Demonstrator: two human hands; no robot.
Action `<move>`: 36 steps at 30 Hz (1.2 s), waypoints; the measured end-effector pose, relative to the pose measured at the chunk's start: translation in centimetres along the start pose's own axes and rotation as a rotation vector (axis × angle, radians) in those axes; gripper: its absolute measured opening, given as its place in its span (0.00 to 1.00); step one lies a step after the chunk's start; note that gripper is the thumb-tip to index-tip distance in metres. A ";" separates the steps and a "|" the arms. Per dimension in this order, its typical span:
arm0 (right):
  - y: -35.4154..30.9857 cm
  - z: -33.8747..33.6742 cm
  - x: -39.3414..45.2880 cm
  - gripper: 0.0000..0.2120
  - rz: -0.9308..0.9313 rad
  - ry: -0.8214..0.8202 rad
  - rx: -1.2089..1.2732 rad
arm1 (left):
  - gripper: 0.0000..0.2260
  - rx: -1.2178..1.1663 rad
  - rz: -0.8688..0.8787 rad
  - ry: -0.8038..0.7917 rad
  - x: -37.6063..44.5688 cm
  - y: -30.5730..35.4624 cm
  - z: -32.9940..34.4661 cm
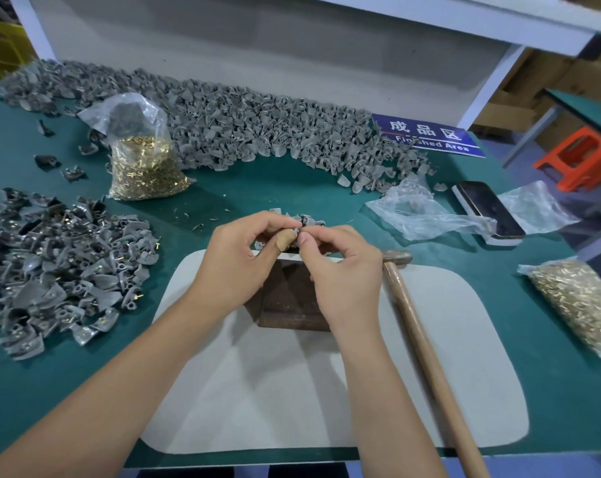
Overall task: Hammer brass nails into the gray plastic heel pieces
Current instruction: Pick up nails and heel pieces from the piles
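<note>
- Head view: left hand (pixel 238 262) and right hand (pixel 340 270) pinching one gray heel piece (pixel 304 225) together above the dark block (pixel 288 298); nail itself too small to tell.
- Best to seat the nail straight and rest the piece flat on the block.
- Hammer (pixel 419 326) lying untouched just right of the block; only then worth lifting.
- Bag of brass nails (pixel 143 167) far left, beside the gray pile (pixel 257 129).

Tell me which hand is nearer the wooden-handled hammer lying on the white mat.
Right. The right hand sits just beside the hammer, near its head; the left hand is farther, beyond the right hand.
</note>
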State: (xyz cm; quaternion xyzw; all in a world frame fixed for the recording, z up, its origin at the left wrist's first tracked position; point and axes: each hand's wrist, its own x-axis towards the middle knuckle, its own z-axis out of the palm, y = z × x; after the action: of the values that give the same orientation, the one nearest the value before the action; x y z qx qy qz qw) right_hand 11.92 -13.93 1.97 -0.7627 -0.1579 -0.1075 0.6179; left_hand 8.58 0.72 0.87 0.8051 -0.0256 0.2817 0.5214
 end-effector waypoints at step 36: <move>-0.1 0.0 0.8 0.08 0.124 -0.114 0.008 | 0.05 -0.130 -0.114 -0.036 0.3 -1.0 -0.5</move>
State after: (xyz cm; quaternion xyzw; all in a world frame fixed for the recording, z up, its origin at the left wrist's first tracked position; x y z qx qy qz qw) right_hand 12.66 -13.85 2.35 -0.7734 -0.1459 -0.0247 0.6165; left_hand 8.98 1.74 0.34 0.7746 -0.0075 0.2348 0.5872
